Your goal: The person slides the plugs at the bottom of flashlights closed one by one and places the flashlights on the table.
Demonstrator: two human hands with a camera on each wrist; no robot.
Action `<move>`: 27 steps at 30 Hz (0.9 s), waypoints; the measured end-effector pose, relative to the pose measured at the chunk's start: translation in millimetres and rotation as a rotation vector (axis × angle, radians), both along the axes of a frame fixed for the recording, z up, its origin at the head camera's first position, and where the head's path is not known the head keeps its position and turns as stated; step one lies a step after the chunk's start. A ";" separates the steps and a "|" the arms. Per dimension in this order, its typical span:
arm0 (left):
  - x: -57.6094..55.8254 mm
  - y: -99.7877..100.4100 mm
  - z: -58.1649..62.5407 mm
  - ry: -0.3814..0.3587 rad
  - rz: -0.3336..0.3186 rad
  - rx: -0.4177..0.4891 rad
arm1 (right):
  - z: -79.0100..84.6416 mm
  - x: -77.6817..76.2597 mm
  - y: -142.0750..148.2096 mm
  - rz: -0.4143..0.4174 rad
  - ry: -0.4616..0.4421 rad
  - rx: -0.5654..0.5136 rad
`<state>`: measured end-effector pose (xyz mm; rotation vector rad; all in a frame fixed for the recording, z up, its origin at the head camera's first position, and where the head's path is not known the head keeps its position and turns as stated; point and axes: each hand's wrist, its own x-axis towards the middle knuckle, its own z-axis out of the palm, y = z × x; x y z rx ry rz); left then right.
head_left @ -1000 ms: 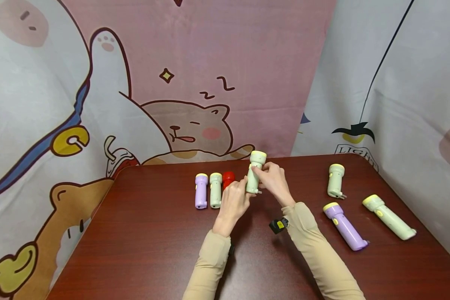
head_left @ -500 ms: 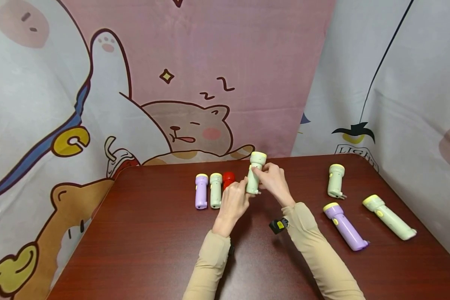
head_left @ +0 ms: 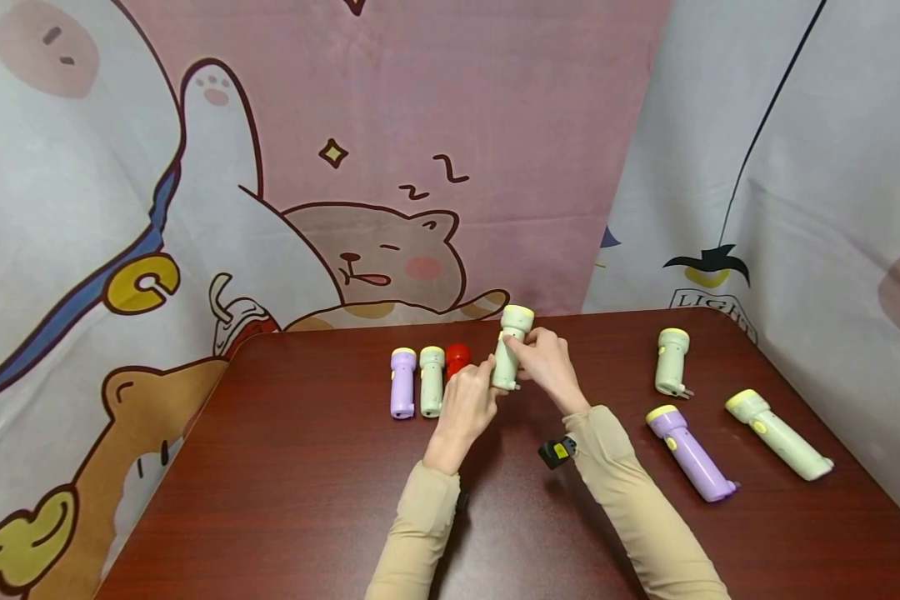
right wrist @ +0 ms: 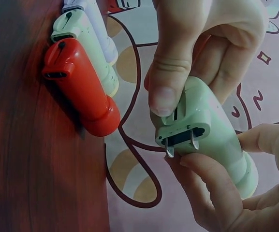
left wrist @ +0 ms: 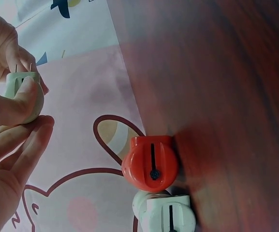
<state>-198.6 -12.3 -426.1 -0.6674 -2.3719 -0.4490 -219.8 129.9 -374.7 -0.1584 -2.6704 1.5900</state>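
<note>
Both hands hold a pale green flashlight (head_left: 507,354) up over the table's far part, its yellow-rimmed head pointing up and away. My left hand (head_left: 471,403) grips its tail end, and in the right wrist view the left thumb presses on the slider beside two metal plug prongs (right wrist: 194,140) that stick out of the base. My right hand (head_left: 547,363) pinches the barrel from the right, below the head. Left of the hands stand a red flashlight (right wrist: 81,82), another pale green flashlight (head_left: 431,383) and a purple flashlight (head_left: 402,383), side by side. The left hand partly hides the red one in the head view.
On the table's right lie a pale green flashlight (head_left: 671,362) with prongs out, a purple flashlight (head_left: 693,457) and a longer-looking pale green flashlight (head_left: 780,437). A cartoon-printed cloth (head_left: 540,150) hangs behind the dark red-brown table (head_left: 307,517).
The held flashlight has sunk very slightly, and its prongs show a little less in the head view. Both hands keep their hold, and the other flashlights stay where they were.
</note>
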 end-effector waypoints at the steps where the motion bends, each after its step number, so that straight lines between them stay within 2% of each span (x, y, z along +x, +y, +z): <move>1: 0.2 -0.1 0.3 0.001 -0.001 0.000 | -0.3 -0.1 0.0 0.000 -0.002 0.001; 27: -1.0 -3.7 1.3 -0.037 -0.037 0.015 | -4.2 -2.9 -0.3 0.009 -0.024 -0.027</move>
